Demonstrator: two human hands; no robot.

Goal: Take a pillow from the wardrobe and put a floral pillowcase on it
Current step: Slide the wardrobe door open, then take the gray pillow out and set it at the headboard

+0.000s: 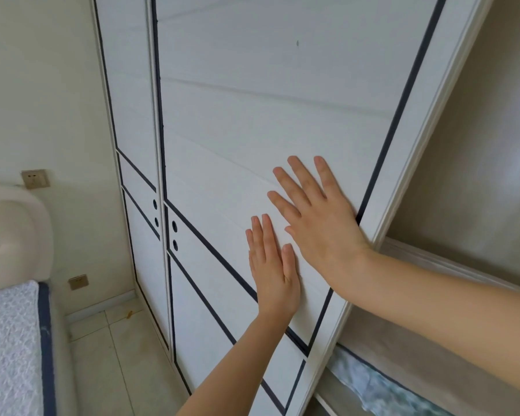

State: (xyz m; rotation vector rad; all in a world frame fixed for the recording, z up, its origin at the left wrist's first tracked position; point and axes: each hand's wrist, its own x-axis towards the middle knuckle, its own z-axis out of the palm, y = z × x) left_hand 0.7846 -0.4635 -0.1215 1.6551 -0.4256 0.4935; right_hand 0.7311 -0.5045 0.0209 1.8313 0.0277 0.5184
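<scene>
Both hands are pressed flat, fingers spread and grasping nothing, against the white sliding door of the wardrobe — the left hand lower and nearer, the right hand just above it, close to the door's dark-trimmed right edge. To the right of that edge the wardrobe interior is exposed, and a blue-and-white patterned fabric is seen on a lower shelf; whether it is the pillow cannot be told. At far left a bed with a padded headboard is seen.
</scene>
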